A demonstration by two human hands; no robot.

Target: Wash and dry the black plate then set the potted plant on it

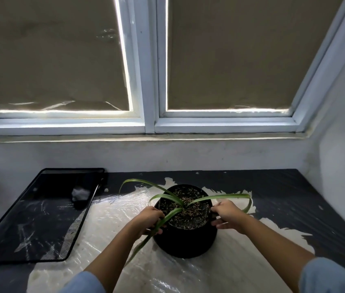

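The potted plant is a round black pot filled with dark soil and a few long green leaves, standing in the middle of the counter. My left hand grips the pot's left rim, with one leaf running under its fingers. My right hand grips the right rim. The pot's base widens at the bottom; I cannot tell whether that is the black plate under it. No separate black plate shows.
A black mesh tray lies at the left with a white crumpled wad in it. Clear plastic sheeting covers the worn counter. The wall and window stand right behind, and a side wall closes the right.
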